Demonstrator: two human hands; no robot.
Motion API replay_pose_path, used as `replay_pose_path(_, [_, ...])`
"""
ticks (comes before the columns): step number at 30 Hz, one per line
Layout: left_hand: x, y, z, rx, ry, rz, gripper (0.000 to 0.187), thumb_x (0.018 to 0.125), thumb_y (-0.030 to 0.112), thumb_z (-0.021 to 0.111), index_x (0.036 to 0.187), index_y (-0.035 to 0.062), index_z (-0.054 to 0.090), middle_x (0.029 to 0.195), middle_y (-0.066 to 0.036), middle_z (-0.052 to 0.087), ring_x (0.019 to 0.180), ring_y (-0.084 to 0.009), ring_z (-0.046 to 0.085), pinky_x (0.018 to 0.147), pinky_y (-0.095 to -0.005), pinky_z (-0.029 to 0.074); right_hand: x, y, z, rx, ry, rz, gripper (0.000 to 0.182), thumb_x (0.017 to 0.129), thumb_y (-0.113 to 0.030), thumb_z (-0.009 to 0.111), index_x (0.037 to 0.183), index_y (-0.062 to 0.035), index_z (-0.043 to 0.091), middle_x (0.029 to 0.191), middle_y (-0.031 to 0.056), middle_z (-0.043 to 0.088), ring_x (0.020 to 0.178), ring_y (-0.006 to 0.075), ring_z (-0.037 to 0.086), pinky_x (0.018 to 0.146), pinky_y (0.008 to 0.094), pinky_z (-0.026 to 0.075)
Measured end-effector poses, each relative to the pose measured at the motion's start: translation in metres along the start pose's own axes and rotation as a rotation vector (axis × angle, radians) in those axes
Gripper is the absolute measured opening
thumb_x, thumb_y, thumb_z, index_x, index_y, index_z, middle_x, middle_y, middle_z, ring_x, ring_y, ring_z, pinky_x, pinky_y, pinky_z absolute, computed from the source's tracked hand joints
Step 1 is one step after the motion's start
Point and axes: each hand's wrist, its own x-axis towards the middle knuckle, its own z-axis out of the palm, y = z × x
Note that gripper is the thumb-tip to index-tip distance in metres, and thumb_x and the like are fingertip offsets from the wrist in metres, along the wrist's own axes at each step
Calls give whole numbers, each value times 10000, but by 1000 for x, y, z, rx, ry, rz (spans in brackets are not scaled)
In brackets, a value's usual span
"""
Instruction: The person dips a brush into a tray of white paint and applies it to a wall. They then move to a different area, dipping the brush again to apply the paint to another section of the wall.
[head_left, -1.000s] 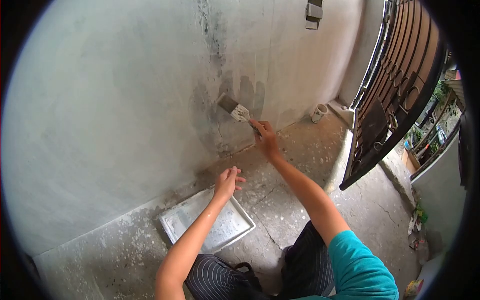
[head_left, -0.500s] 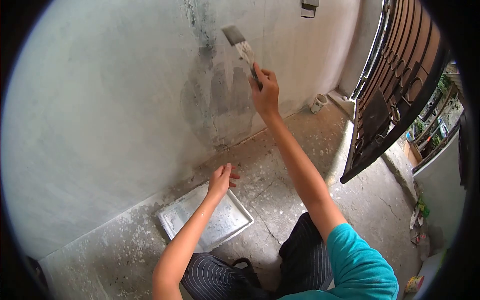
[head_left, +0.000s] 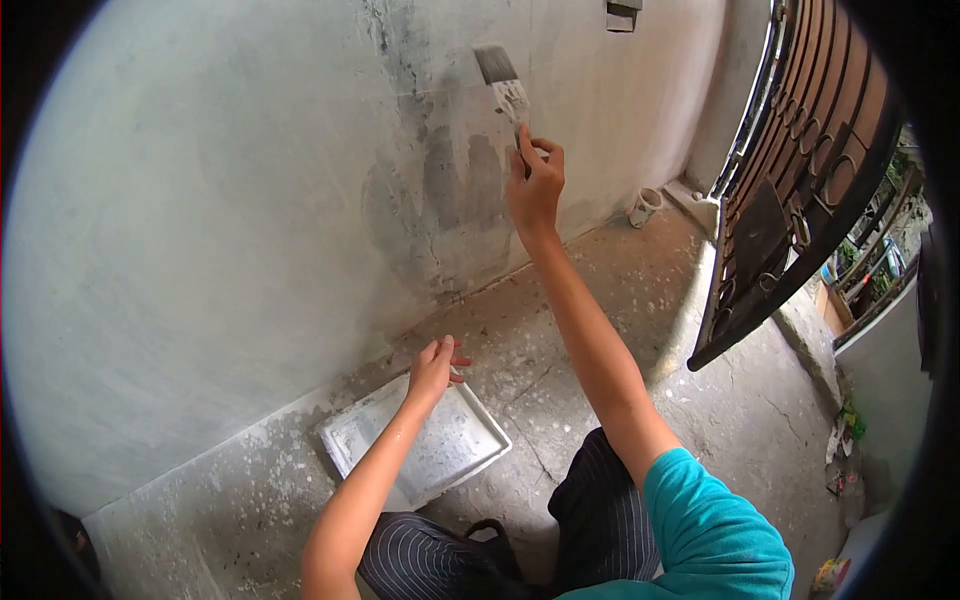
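Note:
My right hand (head_left: 537, 185) is closed round the handle of a wide paintbrush (head_left: 508, 95), its dark bristles pointing up and to the left against the grey wall (head_left: 250, 180). Dark, damp-looking patches mark the wall just left of that hand. My left hand (head_left: 436, 369) is over the far edge of a white paint tray (head_left: 450, 440), its fingers apart and holding nothing. The tray lies on the floor by the wall, with thin whitish paint smeared inside, and my left forearm hides part of it.
A paint-stained cup (head_left: 645, 207) lies tilted by the wall's base. On the right a brown metal gate (head_left: 790, 190) hangs over the concrete floor (head_left: 590, 330). A small grey box (head_left: 622, 14) is high on the wall. Green scraps (head_left: 853, 422) lie at the far right.
The brush and my right hand have shifted slightly right along the wall, and the brush stands more upright. My left hand is slightly lower and further left, still empty.

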Motion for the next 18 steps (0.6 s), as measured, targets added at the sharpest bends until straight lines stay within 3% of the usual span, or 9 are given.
replay_pose_path(4, [0, -1, 0, 1, -19, -19, 441, 911, 448, 357, 1067, 82, 546, 818, -56, 656, 562, -130, 585, 564, -264, 424, 1, -3, 3, -125, -45, -109, 351, 785, 5, 586, 1126, -76, 591, 968, 132, 504, 675, 216, 543, 617, 299, 474])
replay_pose_path(11, [-1, -2, -6, -11, 1, -7, 446, 908, 462, 368, 1062, 80, 541, 815, -54, 655, 583, -125, 590, 548, -257, 428, -10, 4, 8, -81, -11, -36, 351, 772, 7, 597, 1114, -74, 599, 982, 126, 506, 666, 206, 539, 609, 306, 469])
replay_pose_path(13, [4, -1, -7, -54, 7, -2, 438, 910, 448, 378, 1063, 70, 536, 816, -62, 652, 597, -129, 594, 537, -255, 439, -7, -7, 6, 37, 65, -33, 326, 762, -7, 618, 1081, -76, 621, 936, 130, 519, 682, 190, 539, 599, 293, 464])
replay_pose_path(15, [8, -2, -15, -189, 62, 53, 415, 915, 413, 396, 1062, 49, 527, 816, -80, 645, 622, -138, 599, 517, -252, 460, -7, -5, 10, 50, 141, -171, 292, 751, -47, 660, 1041, -82, 642, 821, 87, 547, 621, 156, 526, 586, 253, 453])
replay_pose_path(18, [6, 9, -48, -260, 228, 134, 385, 933, 386, 366, 1090, 61, 501, 898, -101, 632, 600, -137, 591, 553, -261, 480, -12, 13, 9, 162, -200, -219, 252, 719, -140, 716, 958, -75, 668, 705, 46, 600, 562, 131, 538, 539, 244, 437])
